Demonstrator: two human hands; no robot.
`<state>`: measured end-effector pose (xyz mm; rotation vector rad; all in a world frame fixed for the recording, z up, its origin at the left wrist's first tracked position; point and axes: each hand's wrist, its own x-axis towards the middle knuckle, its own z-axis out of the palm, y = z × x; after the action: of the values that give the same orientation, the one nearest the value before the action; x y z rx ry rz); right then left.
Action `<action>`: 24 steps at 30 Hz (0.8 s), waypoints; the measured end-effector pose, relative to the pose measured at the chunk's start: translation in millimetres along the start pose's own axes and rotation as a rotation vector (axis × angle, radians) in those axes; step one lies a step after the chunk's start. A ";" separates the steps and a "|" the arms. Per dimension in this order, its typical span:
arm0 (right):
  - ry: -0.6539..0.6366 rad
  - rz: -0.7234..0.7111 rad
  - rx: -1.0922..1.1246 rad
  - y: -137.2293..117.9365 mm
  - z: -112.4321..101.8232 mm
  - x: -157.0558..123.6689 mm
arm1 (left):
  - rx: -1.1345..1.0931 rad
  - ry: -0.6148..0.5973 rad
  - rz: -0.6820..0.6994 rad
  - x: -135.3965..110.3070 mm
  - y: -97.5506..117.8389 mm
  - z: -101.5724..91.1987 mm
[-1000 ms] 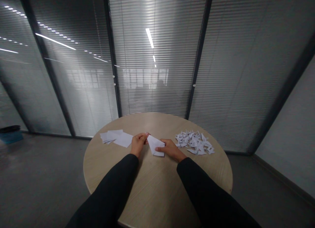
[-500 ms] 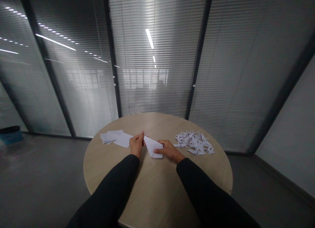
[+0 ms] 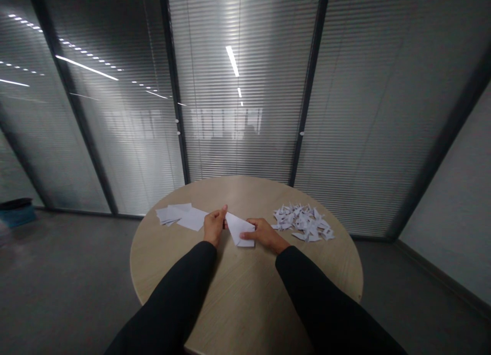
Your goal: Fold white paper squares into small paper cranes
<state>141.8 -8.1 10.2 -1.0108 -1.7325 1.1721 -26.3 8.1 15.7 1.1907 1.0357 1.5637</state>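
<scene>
Fingers (image 3: 221, 212) of our left hand (image 3: 213, 227) are pinching the far tip of a folded white paper sheet (image 3: 238, 227), holding that corner raised, while our right hand (image 3: 264, 234) is gripping its near corner, thumb on top, against the round worktop (image 3: 238, 293). We are judging the sheet light, thin and easily creased, best taken by its corners. Both forearms are reaching forward, wrists low. Flat sheets (image 3: 179, 215) are lying left of the folded sheet, and a heap of small folded pieces (image 3: 303, 223) is lying to its right.
</scene>
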 end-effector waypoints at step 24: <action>0.089 -0.015 0.025 8.9 -8.0 1.6 | -0.003 -0.307 -0.037 -11.9 1.2 7.8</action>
<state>150.1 -1.8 4.1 -1.0178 -1.6492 1.1208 -17.1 -2.9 15.5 1.3519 0.8477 1.3025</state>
